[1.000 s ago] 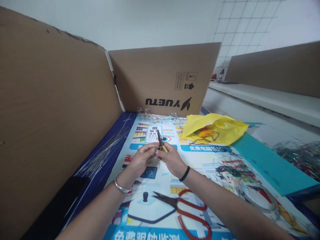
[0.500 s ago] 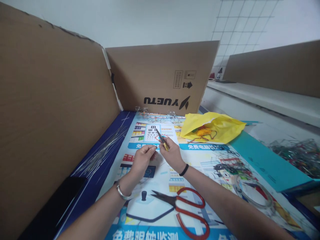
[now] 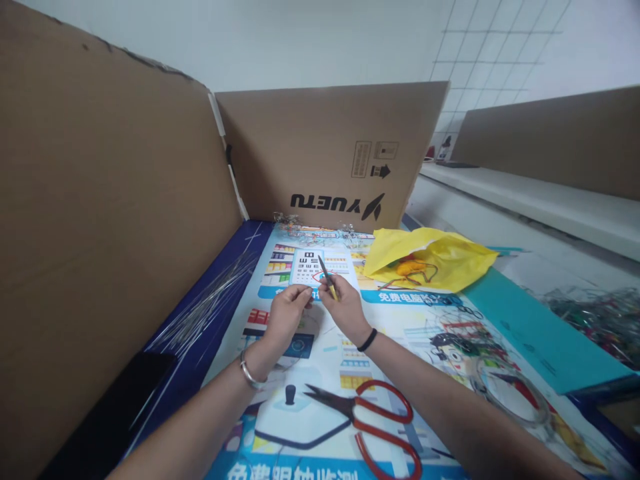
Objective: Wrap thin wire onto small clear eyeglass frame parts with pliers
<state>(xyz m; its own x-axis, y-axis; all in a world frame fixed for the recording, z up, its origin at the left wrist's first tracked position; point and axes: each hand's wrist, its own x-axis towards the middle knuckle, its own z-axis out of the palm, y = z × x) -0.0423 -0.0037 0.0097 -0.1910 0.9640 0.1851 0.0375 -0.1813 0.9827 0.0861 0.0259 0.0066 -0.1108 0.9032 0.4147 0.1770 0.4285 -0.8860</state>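
Observation:
My right hand [image 3: 346, 312], with a black band at the wrist, is closed around a slim pointed tool [image 3: 328, 279] with a dark tip and a yellow handle. Its exact kind does not show. Close beside it, my left hand [image 3: 287, 315], wearing a silver bangle, is pinched with thumb against fingers. Whatever lies in that pinch is too small to make out. Both hands are over the printed sheet [image 3: 320, 353]. Nearer to me, between my forearms, lie scissors [image 3: 357, 407] with red handles and dark blades.
Thin wires [image 3: 205, 307] lie at left near a black flat object [image 3: 110, 413]. A yellow bag [image 3: 450, 260] holding orange material stands at back right. A wire coil [image 3: 535, 400] lies at right. Cardboard panels [image 3: 320, 147] rise behind and at left.
The tool in my right hand has turned slightly. Both hands stay close together in nearly the same place; the whole view has shifted a little.

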